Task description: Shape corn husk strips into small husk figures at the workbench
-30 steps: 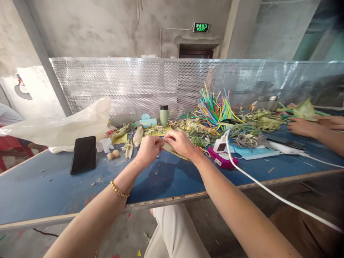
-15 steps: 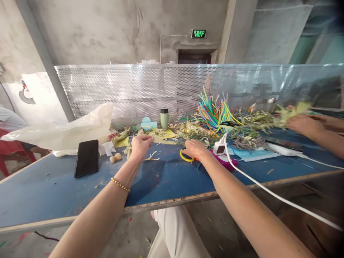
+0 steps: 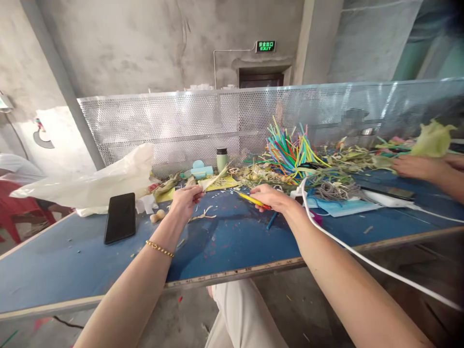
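Between the fingertips of my left hand (image 3: 188, 198) is a pale, dry strip of husk (image 3: 214, 181), pointing up and to the right. My right hand (image 3: 267, 197) is closed around a pair of scissors (image 3: 249, 197) with yellow and red handles. The metal tip of the scissors points left towards the strip, apart from it. Thin dry scraps (image 3: 203, 215) lie on the blue tabletop (image 3: 217, 246) below my left hand. Two small wooden balls (image 3: 157, 216) rest left of that hand. Just below my right hand is a blue stick (image 3: 271, 220).
A black phone (image 3: 120, 218) and plastic sheeting (image 3: 90, 186) lie left. Behind are a green bottle (image 3: 222, 160), dried leaves (image 3: 259, 175) and colourful pipe cleaners (image 3: 290, 152). A white cable (image 3: 348, 252) crosses near my right arm. At far right, another person's hands (image 3: 416, 167) hold a pale green piece.
My right hand has lifted the scissors off the table and turned them towards the left. The strip in my left hand now points upward. The other person's hands moved right.
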